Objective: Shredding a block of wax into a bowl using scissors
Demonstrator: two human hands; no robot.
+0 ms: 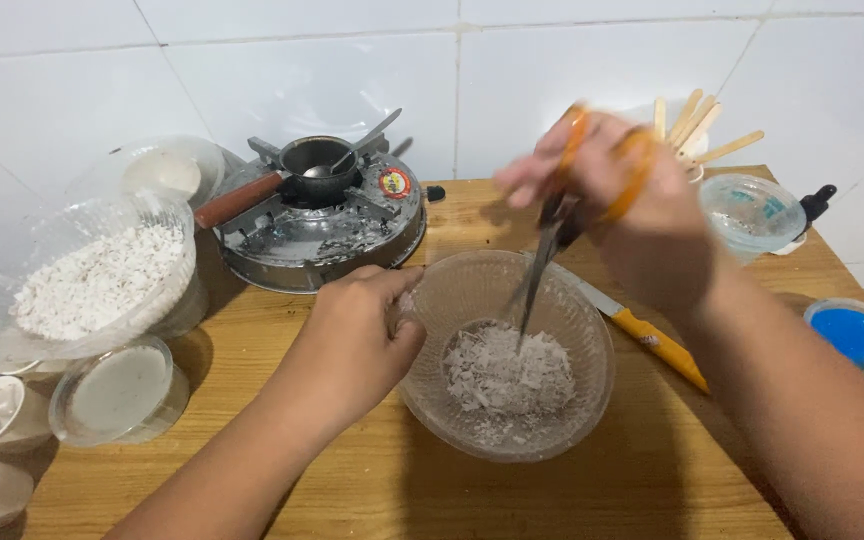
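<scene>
Right hand [642, 215] has its grip closed through the orange scissors [562, 215], blades pointing down into white flakes [507, 375] below. Left hand [357, 335] grips the clear bowl [562, 420] rim on the wooden surface [402, 490].

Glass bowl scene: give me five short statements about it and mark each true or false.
1. The right hand holds orange-handled scissors with the blades pointing down into the glass bowl. True.
2. The left hand rests flat on the table, away from the bowl. False: it grips the bowl's left rim.
3. The bowl holds pale flakes. True.
4. The yellow-handled knife lies inside the bowl. False: it lies on the wooden table, right of the bowl.
5. The small pot on the burner has a spoon in it. True.
</scene>
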